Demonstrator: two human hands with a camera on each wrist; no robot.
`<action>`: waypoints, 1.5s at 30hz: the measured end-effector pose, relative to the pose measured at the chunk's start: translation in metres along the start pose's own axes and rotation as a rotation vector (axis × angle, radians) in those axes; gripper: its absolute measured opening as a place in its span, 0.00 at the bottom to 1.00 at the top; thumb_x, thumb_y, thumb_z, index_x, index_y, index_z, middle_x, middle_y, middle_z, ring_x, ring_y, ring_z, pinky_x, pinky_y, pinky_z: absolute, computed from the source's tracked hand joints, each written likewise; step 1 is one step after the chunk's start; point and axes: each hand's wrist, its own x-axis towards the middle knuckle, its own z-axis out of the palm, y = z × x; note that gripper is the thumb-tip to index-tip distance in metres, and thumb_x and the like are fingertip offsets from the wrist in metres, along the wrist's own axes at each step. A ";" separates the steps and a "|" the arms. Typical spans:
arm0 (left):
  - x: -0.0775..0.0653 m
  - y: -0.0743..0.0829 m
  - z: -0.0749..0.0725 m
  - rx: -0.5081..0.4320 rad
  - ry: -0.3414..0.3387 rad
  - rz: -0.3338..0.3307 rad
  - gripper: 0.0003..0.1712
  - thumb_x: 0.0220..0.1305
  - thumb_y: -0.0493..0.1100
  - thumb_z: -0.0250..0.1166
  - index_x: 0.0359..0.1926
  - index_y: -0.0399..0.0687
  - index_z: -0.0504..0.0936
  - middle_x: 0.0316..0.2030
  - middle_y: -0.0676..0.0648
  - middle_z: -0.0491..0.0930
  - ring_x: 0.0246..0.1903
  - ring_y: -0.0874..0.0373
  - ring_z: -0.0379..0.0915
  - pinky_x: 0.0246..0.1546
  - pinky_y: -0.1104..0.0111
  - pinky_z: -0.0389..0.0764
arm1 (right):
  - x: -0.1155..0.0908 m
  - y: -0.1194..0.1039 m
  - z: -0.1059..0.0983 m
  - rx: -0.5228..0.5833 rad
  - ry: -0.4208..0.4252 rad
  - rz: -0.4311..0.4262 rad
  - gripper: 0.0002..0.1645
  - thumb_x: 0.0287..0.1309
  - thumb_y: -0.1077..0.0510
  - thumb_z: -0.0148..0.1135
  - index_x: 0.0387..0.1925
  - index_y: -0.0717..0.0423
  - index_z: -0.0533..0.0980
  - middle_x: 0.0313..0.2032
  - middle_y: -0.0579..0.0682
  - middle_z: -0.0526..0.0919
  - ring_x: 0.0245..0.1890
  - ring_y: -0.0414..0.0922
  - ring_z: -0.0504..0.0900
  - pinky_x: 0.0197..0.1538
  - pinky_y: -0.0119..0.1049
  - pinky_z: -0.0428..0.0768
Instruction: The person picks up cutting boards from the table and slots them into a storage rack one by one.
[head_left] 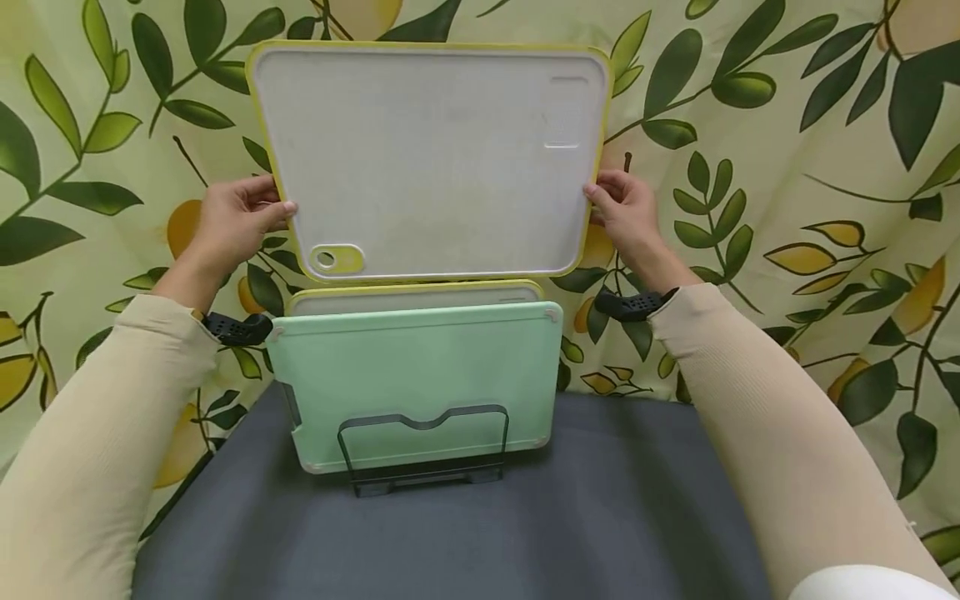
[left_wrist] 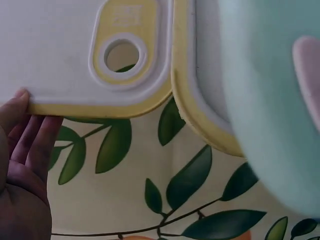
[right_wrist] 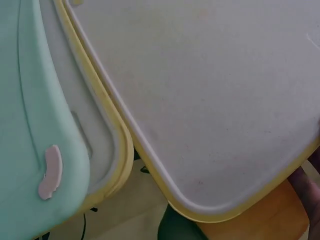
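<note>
Both hands hold up a white cutting board (head_left: pixel 442 158) with a yellow rim and a round hole in its lower left corner. My left hand (head_left: pixel 238 218) pinches its left edge, thumb on the face and fingers behind. At the right edge, my right hand (head_left: pixel 624 208) grips the same way; only part of it shows in the right wrist view. Below stands a mint green board (head_left: pixel 420 383), upright in a black wire rack (head_left: pixel 423 421). Between the two, a second yellow-rimmed board (head_left: pixel 412 297) shows only its top strip in the head view.
The rack stands on a dark grey tabletop (head_left: pixel 465 542). Close behind it hangs a curtain (head_left: pixel 750 167) printed with leaves and fruit. A black band (head_left: pixel 238 329) is on the left wrist, and another black band (head_left: pixel 633 306) is on the right.
</note>
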 end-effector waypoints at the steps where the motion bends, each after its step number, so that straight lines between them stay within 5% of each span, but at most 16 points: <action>1: 0.000 -0.002 0.002 0.008 0.008 0.001 0.25 0.69 0.35 0.64 0.64 0.28 0.75 0.30 0.70 0.82 0.31 0.79 0.81 0.33 0.84 0.80 | 0.000 0.002 0.000 -0.003 0.001 -0.004 0.10 0.67 0.60 0.63 0.49 0.59 0.80 0.35 0.40 0.83 0.37 0.36 0.82 0.35 0.24 0.84; 10: -0.013 -0.027 0.010 0.159 -0.084 -0.042 0.24 0.71 0.40 0.64 0.62 0.29 0.77 0.30 0.75 0.77 0.31 0.83 0.78 0.34 0.84 0.80 | -0.015 0.038 0.001 -0.041 -0.016 -0.019 0.12 0.68 0.62 0.62 0.50 0.63 0.79 0.33 0.37 0.83 0.35 0.33 0.83 0.36 0.23 0.84; 17: -0.029 -0.044 0.010 0.149 -0.129 -0.063 0.23 0.71 0.39 0.63 0.61 0.28 0.76 0.32 0.73 0.77 0.33 0.82 0.80 0.36 0.82 0.82 | -0.028 0.061 0.006 -0.120 -0.041 -0.002 0.15 0.69 0.58 0.62 0.52 0.62 0.78 0.37 0.40 0.82 0.38 0.33 0.80 0.39 0.23 0.83; 45: -0.046 -0.051 -0.004 0.176 -0.060 -0.087 0.31 0.70 0.45 0.65 0.65 0.27 0.71 0.34 0.73 0.75 0.30 0.81 0.79 0.35 0.85 0.80 | -0.035 0.066 0.023 -0.145 -0.013 -0.008 0.22 0.67 0.53 0.64 0.56 0.63 0.78 0.38 0.35 0.81 0.39 0.34 0.80 0.40 0.22 0.83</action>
